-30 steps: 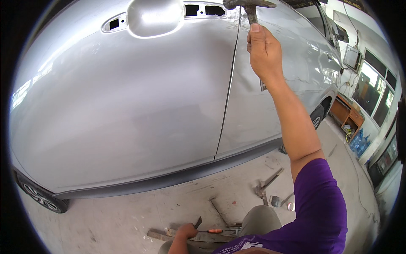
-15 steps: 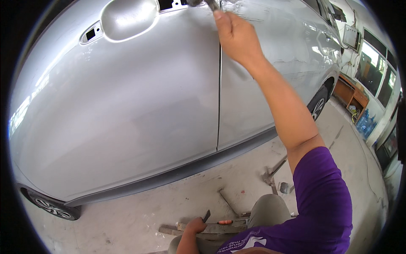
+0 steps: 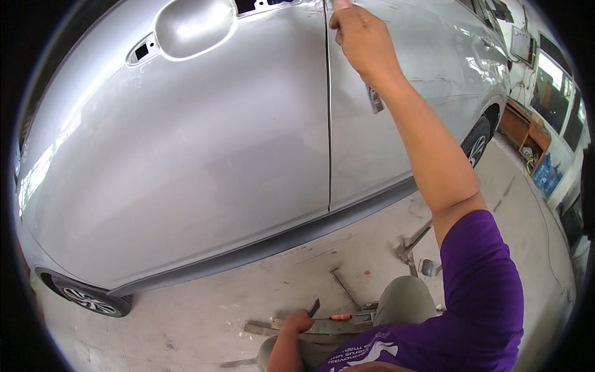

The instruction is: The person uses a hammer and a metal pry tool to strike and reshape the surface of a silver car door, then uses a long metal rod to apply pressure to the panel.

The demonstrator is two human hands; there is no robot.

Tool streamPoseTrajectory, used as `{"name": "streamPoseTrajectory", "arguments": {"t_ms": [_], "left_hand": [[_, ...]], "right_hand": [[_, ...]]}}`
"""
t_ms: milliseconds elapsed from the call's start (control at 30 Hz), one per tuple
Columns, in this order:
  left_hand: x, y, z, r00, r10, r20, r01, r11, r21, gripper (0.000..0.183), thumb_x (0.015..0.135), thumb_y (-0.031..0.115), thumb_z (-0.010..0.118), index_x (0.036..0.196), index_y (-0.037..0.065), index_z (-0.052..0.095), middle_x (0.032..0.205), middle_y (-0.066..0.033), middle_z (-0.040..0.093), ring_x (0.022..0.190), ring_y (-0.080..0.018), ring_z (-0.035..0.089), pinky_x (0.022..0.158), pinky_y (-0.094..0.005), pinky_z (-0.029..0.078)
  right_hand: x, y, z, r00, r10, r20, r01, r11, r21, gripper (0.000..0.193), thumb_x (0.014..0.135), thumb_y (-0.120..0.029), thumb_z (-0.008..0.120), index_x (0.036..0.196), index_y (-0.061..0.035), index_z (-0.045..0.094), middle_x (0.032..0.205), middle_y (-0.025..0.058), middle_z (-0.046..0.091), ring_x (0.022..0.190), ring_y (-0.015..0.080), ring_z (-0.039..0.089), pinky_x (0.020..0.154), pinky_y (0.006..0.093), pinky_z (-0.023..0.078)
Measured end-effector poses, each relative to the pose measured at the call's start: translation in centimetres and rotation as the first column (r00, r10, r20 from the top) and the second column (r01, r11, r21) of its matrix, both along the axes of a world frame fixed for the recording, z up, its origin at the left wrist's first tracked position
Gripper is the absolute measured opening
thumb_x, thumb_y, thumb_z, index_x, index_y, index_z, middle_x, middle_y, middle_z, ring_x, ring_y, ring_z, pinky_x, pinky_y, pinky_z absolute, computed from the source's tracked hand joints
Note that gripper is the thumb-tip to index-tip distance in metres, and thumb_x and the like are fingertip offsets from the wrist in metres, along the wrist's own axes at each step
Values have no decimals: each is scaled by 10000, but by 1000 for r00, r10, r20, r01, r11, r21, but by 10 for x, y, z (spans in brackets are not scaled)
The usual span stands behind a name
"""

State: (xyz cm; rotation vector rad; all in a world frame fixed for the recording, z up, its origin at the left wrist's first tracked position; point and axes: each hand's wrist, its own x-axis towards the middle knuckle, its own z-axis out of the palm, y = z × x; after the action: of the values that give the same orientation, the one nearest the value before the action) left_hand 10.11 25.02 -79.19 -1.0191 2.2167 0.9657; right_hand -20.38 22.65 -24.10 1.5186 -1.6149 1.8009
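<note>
A silver car stands side-on, with its front door panel (image 3: 217,155) at centre-left and a second door panel (image 3: 396,142) right of the seam. My right hand (image 3: 367,43) is raised at the upper edge, closed around a hammer (image 3: 375,101); its handle end sticks out below my fist, while its head is out of view. This hand is in front of the second panel, close to the seam. Low down by my lap, my left hand (image 3: 300,321) is closed on a dark flat metal tool (image 3: 315,307) that points upward.
Beside my legs lie wooden planks (image 3: 260,329) and a tool with an orange handle (image 3: 340,317). On the floor are a long thin hammer (image 3: 344,286), a dark metal tool (image 3: 406,250) and a small grey block (image 3: 427,268). A wooden cabinet (image 3: 527,133) stands far right.
The view has shifted slightly. My right hand is higher in the picture; the hammer's head has left the upper edge and its handle end now shows. My left hand keeps its tool.
</note>
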Motion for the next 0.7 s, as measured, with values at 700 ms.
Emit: {"name": "streamPoseTrajectory", "arguments": {"t_ms": [700], "left_hand": [[10, -5, -4, 999, -35, -32, 36, 999, 19, 505, 811, 360, 620, 1160, -5, 630, 1185, -255, 633, 1127, -400, 597, 957, -457, 470]], "right_hand": [[29, 2, -45, 989, 146, -22, -145, 941, -306, 455, 988, -181, 545, 1437, -143, 487, 736, 20, 572, 583, 77, 518, 534, 236, 469]]}}
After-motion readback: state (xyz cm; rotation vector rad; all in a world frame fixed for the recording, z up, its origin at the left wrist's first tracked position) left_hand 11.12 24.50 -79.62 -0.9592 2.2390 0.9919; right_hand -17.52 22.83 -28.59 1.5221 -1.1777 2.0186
